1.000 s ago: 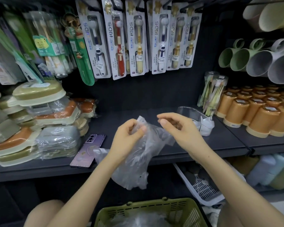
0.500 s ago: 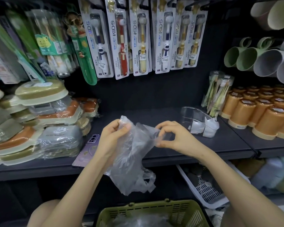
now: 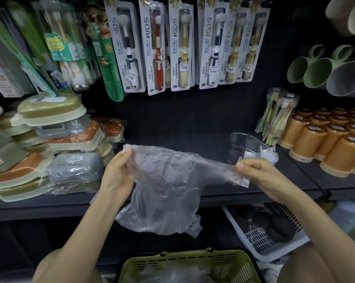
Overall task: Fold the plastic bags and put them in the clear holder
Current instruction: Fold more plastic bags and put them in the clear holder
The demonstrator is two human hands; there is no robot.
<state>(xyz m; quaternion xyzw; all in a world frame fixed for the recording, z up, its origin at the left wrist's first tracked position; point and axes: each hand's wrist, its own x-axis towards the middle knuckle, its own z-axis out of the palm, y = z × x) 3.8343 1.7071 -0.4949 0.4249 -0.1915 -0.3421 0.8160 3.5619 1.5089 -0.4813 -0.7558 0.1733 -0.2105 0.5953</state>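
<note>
Before dark shop shelf (image 3: 172, 137) with clear holder (image 3: 242, 145), stretched plastic bag (image 3: 164, 180).

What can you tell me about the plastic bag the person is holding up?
The plastic bag is thin, see-through, greyish and crinkled. It is unfolded and stretched sideways in the air in front of the dark shelf. The left hand pinches its upper left corner, and the right hand pinches a drawn-out strip at its right end. Its lower part hangs loose and bunched above the green basket, apparently touching nothing else.
</note>
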